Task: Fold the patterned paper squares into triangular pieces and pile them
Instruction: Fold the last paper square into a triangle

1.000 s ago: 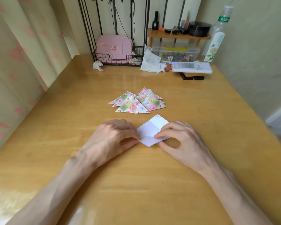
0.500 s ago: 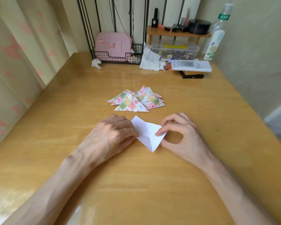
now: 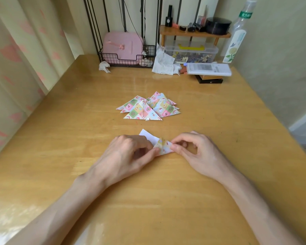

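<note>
A small paper square (image 3: 162, 146) lies on the wooden table (image 3: 219, 129) between my hands, partly folded: a patterned flap is turned up over its white back, and a white corner sticks out behind my left hand. My left hand (image 3: 129, 153) pinches the paper's left side with curled fingers. My right hand (image 3: 194, 151) pinches the right edge of the patterned flap between thumb and forefinger. Farther back in the middle of the table sits a pile of folded patterned triangles (image 3: 148, 108), well apart from both hands.
At the back stand a wire basket (image 3: 125, 59) with a pink case, crumpled tissues (image 3: 163, 63), a clear plastic box (image 3: 191, 53) under a small wooden shelf (image 3: 194, 33), a white box on dark books (image 3: 208, 69) and a tall bottle (image 3: 237, 36). A curtain hangs at left.
The paper showed only its white side before; now a corner is folded over and the patterned side shows. Both hands have closed in on it and pinch it.
</note>
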The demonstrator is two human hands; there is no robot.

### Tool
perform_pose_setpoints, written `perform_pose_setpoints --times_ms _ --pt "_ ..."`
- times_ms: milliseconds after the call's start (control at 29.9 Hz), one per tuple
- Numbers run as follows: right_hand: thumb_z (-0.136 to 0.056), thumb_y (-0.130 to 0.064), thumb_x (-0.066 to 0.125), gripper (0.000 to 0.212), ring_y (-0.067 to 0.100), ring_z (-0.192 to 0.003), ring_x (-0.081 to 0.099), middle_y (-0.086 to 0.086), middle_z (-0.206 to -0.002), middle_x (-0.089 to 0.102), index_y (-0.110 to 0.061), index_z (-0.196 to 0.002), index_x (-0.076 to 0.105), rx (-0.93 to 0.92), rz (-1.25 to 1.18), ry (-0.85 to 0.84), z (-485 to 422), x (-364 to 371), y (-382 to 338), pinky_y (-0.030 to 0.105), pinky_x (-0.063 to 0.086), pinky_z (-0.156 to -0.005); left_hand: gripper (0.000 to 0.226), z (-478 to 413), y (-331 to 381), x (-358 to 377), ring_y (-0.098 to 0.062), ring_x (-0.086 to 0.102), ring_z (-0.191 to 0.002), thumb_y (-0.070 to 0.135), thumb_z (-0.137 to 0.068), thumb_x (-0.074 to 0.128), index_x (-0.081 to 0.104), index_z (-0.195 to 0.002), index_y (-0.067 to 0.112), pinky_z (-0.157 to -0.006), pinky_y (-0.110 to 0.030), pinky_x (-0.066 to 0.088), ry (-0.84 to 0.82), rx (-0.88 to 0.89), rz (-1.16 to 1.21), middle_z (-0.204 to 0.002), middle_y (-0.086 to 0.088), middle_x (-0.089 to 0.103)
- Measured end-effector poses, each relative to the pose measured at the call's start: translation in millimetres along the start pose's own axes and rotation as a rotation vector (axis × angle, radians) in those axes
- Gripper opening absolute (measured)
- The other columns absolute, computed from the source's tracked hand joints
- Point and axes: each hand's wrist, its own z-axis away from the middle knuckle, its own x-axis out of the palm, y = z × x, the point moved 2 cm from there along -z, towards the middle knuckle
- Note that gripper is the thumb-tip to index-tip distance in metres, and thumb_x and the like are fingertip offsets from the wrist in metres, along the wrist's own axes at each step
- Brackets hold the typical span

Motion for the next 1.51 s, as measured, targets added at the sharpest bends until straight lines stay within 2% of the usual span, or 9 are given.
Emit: perform_pose_setpoints --times_ms 33,100,167,334,435,535,736,970,1505 --pt "-0.095 -0.03 0.072 0.003 0.014 -0.084 0.057 -0.012 -0.081 0.068 -0.03 -0.097 0.074 0.026 -0.026 0.024 -1.2 2.8 0.0 0.015 0.038 -0.071 0.031 -0.3 0.0 2.0 -0.012 0.053 -0.064 0.051 -0.098 0.058 0.069 -0.085 0.025 -0.062 -0.034 0.049 0.015 -0.042 0.008 -0.07 0.01 0.061" --pt "-0.094 -0.029 0.072 0.008 0.015 -0.076 0.053 -0.009 -0.077 0.066 -0.031 -0.102 0.071 0.05 -0.043 0.061 -3.1 8.2 -0.8 0.022 0.044 -0.071 0.026 -0.9 -0.6 4.2 -0.008 0.056 -0.064 0.052 -0.094 0.065 0.071 -0.11 0.032 -0.066 -0.028 0.049 0.055 -0.124 0.032 -0.072 0.012 0.065" --pt "-0.093 -0.028 0.072 0.011 0.016 -0.074 0.05 -0.008 -0.074 0.062 -0.032 -0.103 0.069 0.045 -0.013 0.086 -4.3 11.3 -3.7 0.027 0.048 -0.073 0.044 -1.0 -1.2 3.2 -0.003 0.061 -0.068 0.053 -0.088 0.072 0.061 -0.128 0.04 -0.069 -0.025 0.05 0.099 -0.163 0.051 -0.075 0.017 0.067" --pt "-0.094 -0.025 0.07 0.006 0.018 -0.074 0.049 -0.008 -0.072 0.057 -0.03 -0.095 0.069 0.008 0.046 0.118 -4.0 13.5 -9.4 0.03 0.048 -0.072 0.024 -1.1 -3.5 1.9 -0.003 0.06 -0.071 0.062 -0.088 0.068 0.069 -0.099 0.042 -0.064 -0.033 0.051 0.085 -0.156 -0.043 -0.076 0.018 0.062" --pt "-0.093 -0.023 0.071 0.008 0.018 -0.074 0.049 -0.008 -0.074 0.056 -0.031 -0.093 0.071 -0.001 0.05 0.131 -4.0 15.1 -9.2 0.029 0.047 -0.072 0.022 -1.1 -5.7 4.2 -0.002 0.058 -0.07 0.063 -0.088 0.067 0.074 -0.094 0.043 -0.062 -0.032 0.05 0.084 -0.154 -0.068 -0.077 0.019 0.061" --pt "-0.092 -0.023 0.073 0.008 0.017 -0.075 0.05 -0.009 -0.076 0.055 -0.031 -0.092 0.075 -0.001 0.065 0.144 -4.5 16.1 -7.2 0.026 0.046 -0.07 0.024 -0.8 -5.8 4.4 -0.002 0.058 -0.07 0.064 -0.088 0.066 0.075 -0.095 0.043 -0.06 -0.03 0.05 0.079 -0.143 -0.09 -0.077 0.018 0.061" --pt "-0.09 -0.023 0.076 0.008 0.014 -0.073 0.049 -0.01 -0.076 0.054 -0.031 -0.091 0.078 0.024 0.067 0.15 -5.9 18.2 -6.8 0.019 0.043 -0.067 0.028 -1.3 -5.8 6.7 -0.005 0.05 -0.066 0.064 -0.095 0.051 0.068 -0.116 0.055 -0.055 -0.03 0.045 0.02 -0.096 -0.145 -0.082 0.015 0.053" --pt "-0.089 -0.021 0.076 0.009 0.009 -0.073 0.05 -0.012 -0.075 0.053 -0.03 -0.091 0.08 0.054 0.076 0.161 -6.1 18.4 -8.3 0.012 0.039 -0.066 0.034 0.5 -3.1 5.9 -0.008 0.052 -0.067 0.06 -0.098 0.043 0.07 -0.118 0.052 -0.053 -0.032 0.045 0.015 -0.082 -0.194 -0.087 0.014 0.049" --pt "-0.088 -0.02 0.077 0.009 0.006 -0.07 0.049 -0.009 -0.074 0.053 -0.029 -0.089 0.079 0.086 0.088 0.166 -7.5 18.4 -11.4 0.013 0.038 -0.063 0.033 -1.6 -5.6 7.5 -0.009 0.052 -0.065 0.058 -0.098 0.045 0.071 -0.116 0.051 -0.054 -0.034 0.047 0.014 -0.087 -0.183 -0.085 0.014 0.05"
